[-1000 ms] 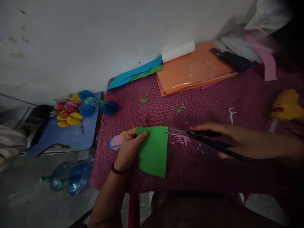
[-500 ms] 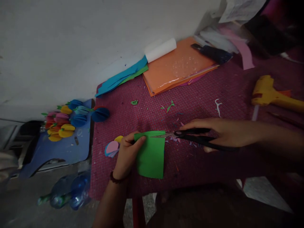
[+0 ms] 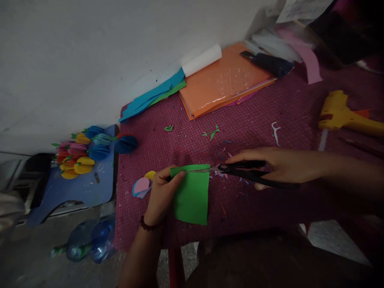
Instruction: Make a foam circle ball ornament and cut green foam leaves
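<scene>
My left hand (image 3: 162,192) pinches a sheet of green paper (image 3: 192,198) by its upper left corner, thumb on top. Black-handled scissors (image 3: 240,172) are in my right hand (image 3: 276,168), fingers around the handles. Their blades reach in from the right edge of the paper, running along a narrow strip at its top. Beside my left hand lie pink and blue paper circles (image 3: 141,187), with a yellow circle (image 3: 150,175) just behind them. Small colored scraps (image 3: 226,172) lie around the scissors.
An orange folder (image 3: 222,88) and blue paper strips (image 3: 153,100) lie by the wall. A yellow glue gun (image 3: 336,114) rests at right. Paper ornaments (image 3: 82,150) sit on a blue board (image 3: 87,188) left of the table; large bottles (image 3: 90,240) lie on the floor.
The scissor blades have closed somewhat along the top of the green paper. Both hands stay in nearly the same place, while the whole view has shifted slightly.
</scene>
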The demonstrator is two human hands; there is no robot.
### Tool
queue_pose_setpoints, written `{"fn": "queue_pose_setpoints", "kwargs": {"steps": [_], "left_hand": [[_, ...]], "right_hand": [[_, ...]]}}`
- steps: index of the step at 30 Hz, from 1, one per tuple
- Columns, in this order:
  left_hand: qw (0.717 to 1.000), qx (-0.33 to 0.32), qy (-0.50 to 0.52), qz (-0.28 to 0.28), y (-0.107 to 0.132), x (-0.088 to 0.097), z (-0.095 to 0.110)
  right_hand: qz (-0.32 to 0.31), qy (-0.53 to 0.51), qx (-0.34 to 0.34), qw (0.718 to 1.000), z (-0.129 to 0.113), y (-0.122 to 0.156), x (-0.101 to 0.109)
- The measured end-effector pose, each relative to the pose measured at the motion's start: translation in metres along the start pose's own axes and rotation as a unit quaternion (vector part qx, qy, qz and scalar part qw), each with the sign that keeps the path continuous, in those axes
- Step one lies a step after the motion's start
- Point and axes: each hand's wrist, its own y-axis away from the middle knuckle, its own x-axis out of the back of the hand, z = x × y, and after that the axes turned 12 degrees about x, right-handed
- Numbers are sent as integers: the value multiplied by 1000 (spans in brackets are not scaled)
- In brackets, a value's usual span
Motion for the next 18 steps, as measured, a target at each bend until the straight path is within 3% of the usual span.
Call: {"fn": "queue_pose_setpoints", "kwargs": {"steps": [18], "left_hand": [[1000,-2,17,-11,2,-1,-1]], "right_hand": [[-31,28,-6,999,3,0,0]]}}
